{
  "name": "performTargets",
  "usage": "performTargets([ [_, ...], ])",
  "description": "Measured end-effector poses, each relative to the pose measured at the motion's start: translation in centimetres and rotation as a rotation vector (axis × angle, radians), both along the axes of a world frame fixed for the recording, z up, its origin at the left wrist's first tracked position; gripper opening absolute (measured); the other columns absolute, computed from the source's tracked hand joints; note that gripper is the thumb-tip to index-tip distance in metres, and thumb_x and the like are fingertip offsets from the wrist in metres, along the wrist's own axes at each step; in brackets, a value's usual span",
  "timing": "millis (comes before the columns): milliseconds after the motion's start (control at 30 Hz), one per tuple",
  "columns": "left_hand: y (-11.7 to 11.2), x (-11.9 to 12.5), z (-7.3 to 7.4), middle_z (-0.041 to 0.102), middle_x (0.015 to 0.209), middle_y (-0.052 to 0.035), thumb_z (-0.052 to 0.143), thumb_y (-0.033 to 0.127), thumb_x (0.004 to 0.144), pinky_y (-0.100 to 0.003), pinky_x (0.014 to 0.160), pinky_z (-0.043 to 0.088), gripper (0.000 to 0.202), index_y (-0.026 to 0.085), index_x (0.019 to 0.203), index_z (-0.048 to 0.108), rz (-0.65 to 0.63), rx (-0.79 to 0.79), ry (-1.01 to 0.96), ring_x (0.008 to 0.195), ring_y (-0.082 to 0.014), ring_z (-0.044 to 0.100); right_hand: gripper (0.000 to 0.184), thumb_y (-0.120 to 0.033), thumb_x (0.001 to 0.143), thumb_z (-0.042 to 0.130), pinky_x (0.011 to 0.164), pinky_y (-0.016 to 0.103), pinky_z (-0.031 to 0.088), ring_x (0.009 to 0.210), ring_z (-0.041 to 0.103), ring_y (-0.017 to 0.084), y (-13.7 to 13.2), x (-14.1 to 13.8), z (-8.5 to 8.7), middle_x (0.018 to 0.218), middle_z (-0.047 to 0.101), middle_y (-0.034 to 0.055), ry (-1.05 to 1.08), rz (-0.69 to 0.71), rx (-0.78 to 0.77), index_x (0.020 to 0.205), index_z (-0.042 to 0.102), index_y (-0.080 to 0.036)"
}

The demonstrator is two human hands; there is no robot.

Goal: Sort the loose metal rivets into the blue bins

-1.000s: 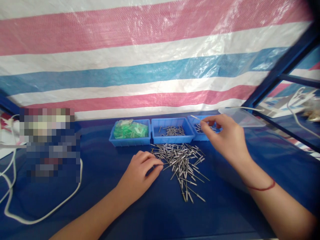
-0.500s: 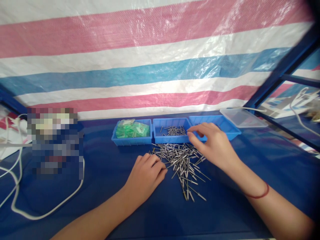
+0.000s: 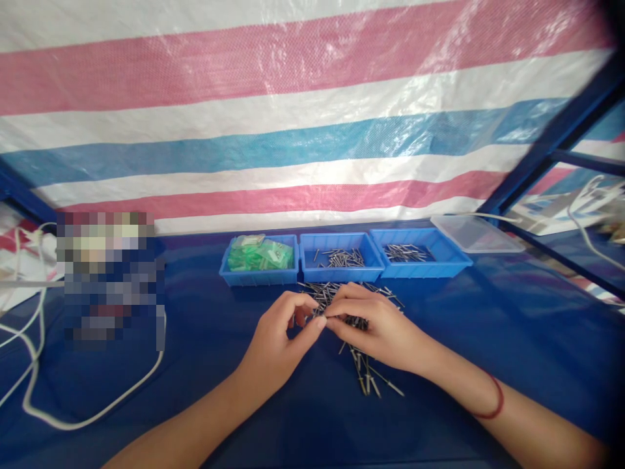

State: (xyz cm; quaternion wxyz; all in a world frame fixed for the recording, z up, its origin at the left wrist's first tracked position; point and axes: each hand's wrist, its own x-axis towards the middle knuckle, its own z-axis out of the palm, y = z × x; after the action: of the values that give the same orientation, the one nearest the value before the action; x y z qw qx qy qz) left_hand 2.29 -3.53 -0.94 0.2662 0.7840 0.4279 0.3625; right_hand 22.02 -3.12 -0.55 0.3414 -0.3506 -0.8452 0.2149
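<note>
A pile of small metal rivets [image 3: 364, 361] lies on the blue table, partly hidden under my hands. My left hand [image 3: 280, 342] and my right hand [image 3: 378, 329] meet fingertip to fingertip over the pile, both pinched closed; what they pinch is too small to make out. Behind the pile stand three blue trays: the left tray [image 3: 258, 276] holds green plastic pieces, the middle tray [image 3: 340, 270] and the right tray [image 3: 442, 264] hold rivets.
A clear plastic lid [image 3: 476, 236] lies right of the trays. A white cable [image 3: 92, 409] loops over the table at left. A striped tarp [image 3: 293, 117] hangs behind. A dark blue frame post [image 3: 547, 146] slants at right.
My right hand has come back from the right tray, past the middle tray, down to the pile. It now meets my left hand, which has lifted its fingers into a pinch.
</note>
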Motion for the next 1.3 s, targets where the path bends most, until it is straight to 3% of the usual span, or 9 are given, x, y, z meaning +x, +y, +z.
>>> performTargets([
  [167, -0.1, -0.1, 0.1, 0.063, 0.078, 0.0007, 0.056, 0.027, 0.088, -0.024, 0.062, 0.043, 0.008, 0.02, 0.087, 0.06, 0.019, -0.09, -0.032, 0.068, -0.013, 0.056, 0.01, -0.018, 0.087, 0.056, 0.067, 0.029, 0.045, 0.074, 0.057, 0.015, -0.3, -0.4, -0.1, 0.076, 0.06, 0.0028, 0.068, -0.021, -0.017, 0.084, 0.065, -0.02],
  [333, -0.1, -0.1, 0.5, 0.064, 0.077, 0.0002, 0.056, 0.026, 0.087, -0.024, 0.063, 0.044, 0.009, 0.02, 0.084, 0.061, 0.003, -0.102, -0.052, 0.068, -0.0134, 0.056, 0.011, -0.017, 0.087, 0.054, 0.066, 0.028, 0.047, 0.074, 0.057, 0.015, -0.3, -0.6, -0.3, 0.079, 0.06, 0.0034, 0.122, -0.016, -0.076, 0.09, 0.064, -0.02],
  [600, 0.1, -0.2, 0.4, 0.063, 0.081, -0.0001, 0.054, 0.024, 0.089, -0.023, 0.066, 0.044, 0.008, 0.02, 0.087, 0.061, -0.027, -0.089, -0.059, 0.071, -0.0131, 0.057, 0.007, -0.017, 0.084, 0.057, 0.062, 0.026, 0.045, 0.07, 0.056, 0.014, -0.4, -0.7, -0.5, 0.076, 0.06, 0.0024, 0.186, -0.067, -0.083, 0.084, 0.063, -0.02],
  [767, 0.3, -0.3, 0.1, 0.061, 0.085, -0.0008, 0.052, 0.023, 0.091, -0.024, 0.069, 0.044, 0.008, 0.02, 0.09, 0.059, -0.042, -0.068, -0.027, 0.074, -0.0136, 0.056, 0.008, -0.026, 0.085, 0.06, 0.055, 0.026, 0.042, 0.061, 0.05, 0.012, -0.1, -0.2, -0.2, 0.072, 0.058, 0.0011, 0.188, -0.119, -0.114, 0.082, 0.064, -0.02],
  [867, 0.5, -0.4, -0.4, 0.061, 0.091, -0.0022, 0.051, 0.024, 0.091, -0.027, 0.075, 0.045, 0.009, 0.021, 0.096, 0.058, -0.031, -0.042, 0.027, 0.081, -0.0155, 0.057, 0.015, -0.033, 0.087, 0.059, 0.055, 0.027, 0.043, 0.063, 0.053, 0.013, 0.6, 1.3, 0.3, 0.073, 0.061, 0.002, 0.205, -0.205, -0.099, 0.08, 0.064, -0.02],
  [1033, 0.9, -0.8, -1.1, 0.06, 0.105, -0.0056, 0.053, 0.025, 0.089, -0.038, 0.089, 0.043, 0.017, 0.023, 0.106, 0.059, 0.026, 0.07, 0.214, 0.101, -0.0226, 0.054, 0.021, -0.04, 0.086, 0.058, 0.053, 0.029, 0.041, 0.06, 0.055, 0.017, 3.1, 6.9, 0.5, 0.07, 0.064, 0.0039, 0.199, -0.665, 0.101, 0.08, 0.065, -0.021],
  [1133, 1.2, -1.0, -1.3, 0.057, 0.11, -0.0068, 0.056, 0.028, 0.088, -0.043, 0.091, 0.042, 0.025, 0.024, 0.112, 0.059, 0.074, 0.123, 0.336, 0.103, -0.0252, 0.052, 0.023, -0.041, 0.083, 0.06, 0.048, 0.029, 0.035, 0.051, 0.052, 0.016, 4.5, 10.3, 0.2, 0.061, 0.063, 0.006, 0.005, -0.835, 0.213, 0.076, 0.067, -0.02],
  [1233, 1.4, -1.3, -1.4, 0.055, 0.112, -0.009, 0.055, 0.032, 0.088, -0.043, 0.09, 0.044, 0.031, 0.022, 0.117, 0.057, 0.066, 0.14, 0.416, 0.102, -0.0261, 0.053, 0.027, -0.043, 0.081, 0.062, 0.047, 0.029, 0.031, 0.049, 0.052, 0.017, 4.9, 11.6, 0.5, 0.059, 0.064, 0.0076, -0.175, -0.861, 0.209, 0.07, 0.068, -0.019],
  [1300, 1.5, -1.4, -1.5, 0.054, 0.114, -0.0102, 0.054, 0.032, 0.089, -0.043, 0.091, 0.044, 0.033, 0.02, 0.119, 0.056, 0.054, 0.149, 0.449, 0.102, -0.0264, 0.054, 0.028, -0.044, 0.082, 0.061, 0.048, 0.028, 0.036, 0.052, 0.056, 0.017, 4.5, 11.3, 1.1, 0.062, 0.065, 0.0058, -0.221, -0.76, 0.104, 0.07, 0.068, -0.019],
])
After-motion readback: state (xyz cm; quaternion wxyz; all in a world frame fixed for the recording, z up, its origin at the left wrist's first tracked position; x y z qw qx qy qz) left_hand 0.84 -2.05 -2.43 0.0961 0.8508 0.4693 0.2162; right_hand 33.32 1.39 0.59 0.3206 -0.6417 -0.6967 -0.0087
